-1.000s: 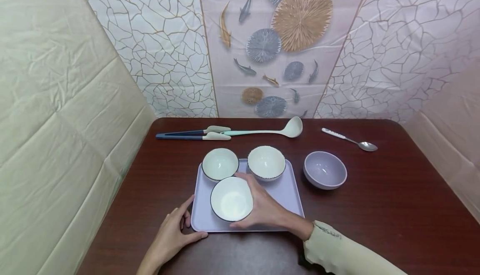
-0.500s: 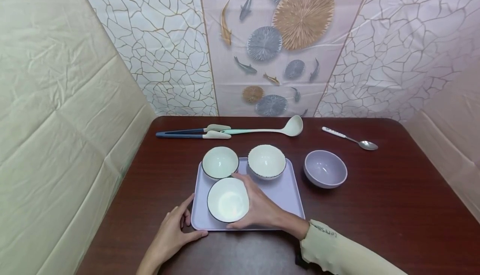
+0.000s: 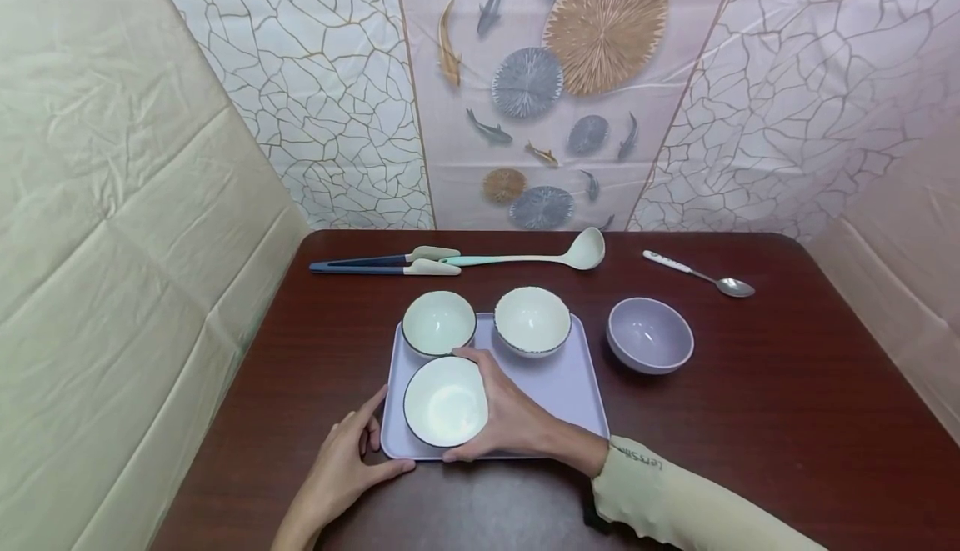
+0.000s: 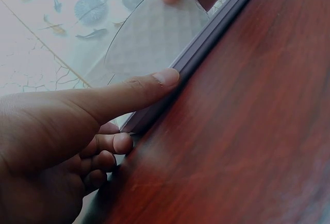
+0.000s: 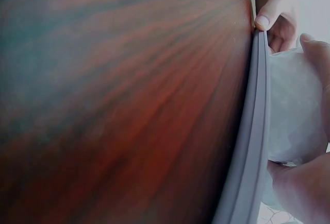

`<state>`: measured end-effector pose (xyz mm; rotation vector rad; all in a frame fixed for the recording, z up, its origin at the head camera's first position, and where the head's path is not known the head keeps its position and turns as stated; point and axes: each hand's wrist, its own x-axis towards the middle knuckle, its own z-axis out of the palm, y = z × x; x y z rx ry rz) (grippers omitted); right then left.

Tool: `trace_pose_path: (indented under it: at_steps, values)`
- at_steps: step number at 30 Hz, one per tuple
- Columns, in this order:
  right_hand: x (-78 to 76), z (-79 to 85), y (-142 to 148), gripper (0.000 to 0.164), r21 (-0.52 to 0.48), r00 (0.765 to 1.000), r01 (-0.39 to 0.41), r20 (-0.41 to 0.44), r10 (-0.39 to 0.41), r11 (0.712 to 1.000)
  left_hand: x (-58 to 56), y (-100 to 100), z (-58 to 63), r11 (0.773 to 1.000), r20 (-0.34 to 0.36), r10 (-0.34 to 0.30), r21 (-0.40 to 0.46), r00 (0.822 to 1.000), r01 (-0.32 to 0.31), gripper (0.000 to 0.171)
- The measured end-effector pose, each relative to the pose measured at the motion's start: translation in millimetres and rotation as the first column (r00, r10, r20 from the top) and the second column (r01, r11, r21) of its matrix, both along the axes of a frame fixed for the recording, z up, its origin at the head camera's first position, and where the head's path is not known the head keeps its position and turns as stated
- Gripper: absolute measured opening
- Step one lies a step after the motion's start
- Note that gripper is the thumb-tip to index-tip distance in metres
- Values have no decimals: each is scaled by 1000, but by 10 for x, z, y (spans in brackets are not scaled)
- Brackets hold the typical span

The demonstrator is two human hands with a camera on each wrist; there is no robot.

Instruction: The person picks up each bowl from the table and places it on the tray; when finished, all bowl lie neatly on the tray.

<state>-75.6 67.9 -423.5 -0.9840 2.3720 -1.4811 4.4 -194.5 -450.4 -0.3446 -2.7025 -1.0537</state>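
My right hand (image 3: 510, 418) grips a white bowl with a dark rim (image 3: 446, 402) by its right side, at the front left of the lilac tray (image 3: 570, 384). In the left wrist view the outside of this bowl (image 4: 160, 33) has a dimpled pattern, and a right-hand thumb lies on it. My left hand (image 3: 341, 463) holds the tray's front left corner, thumb at the front edge and index finger along the left side. Behind the gripped bowl stand a pale dark-rimmed bowl (image 3: 439, 323) and a white bowl with a speckled rim (image 3: 532, 321), both on the tray's back part.
A lilac bowl (image 3: 649, 335) stands on the dark wood table right of the tray. Along the back lie blue-handled tongs (image 3: 360, 267), a pale ladle (image 3: 583, 251) touching or close to their tips, and a spoon (image 3: 697, 273) with a white handle.
My right hand has shifted the gripped bowl a little to the left and slightly towards the front of the tray. The left hand stays at the tray corner.
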Motion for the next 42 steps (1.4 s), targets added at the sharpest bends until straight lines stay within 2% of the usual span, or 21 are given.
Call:
trace_pose_path:
  at_steps: [9,17,21,26,33,37,42]
  values:
    - [3,24,29,126,16,1000,-21,-6,21,1000,10,24,19,1000,-2,5,5,1000,-5,100]
    - [-6,36,144,128,46,997,-51,-58,54,998,15,40,29,1000,20,17,4,1000,-17,99]
    - [-5,61,230,126,64,995,-41,-85,46,997,12,38,23,1000,25,22,0,999,-22,100]
    - [8,126,407,118,-5,992,-18,-123,17,1000,17,29,0,1000,25,19,-4,1000,-19,102]
    - [142,743,720,105,-121,993,39,-107,-52,992,18,30,-15,1000,13,23,0,1000,-23,101]
    - [84,853,1020,104,-167,987,92,-117,-112,982,14,38,-17,1000,1,22,-5,1000,-22,101]
    - [1,965,1443,104,-127,958,230,-143,-247,965,17,35,-11,1000,4,22,-5,1000,-22,101]
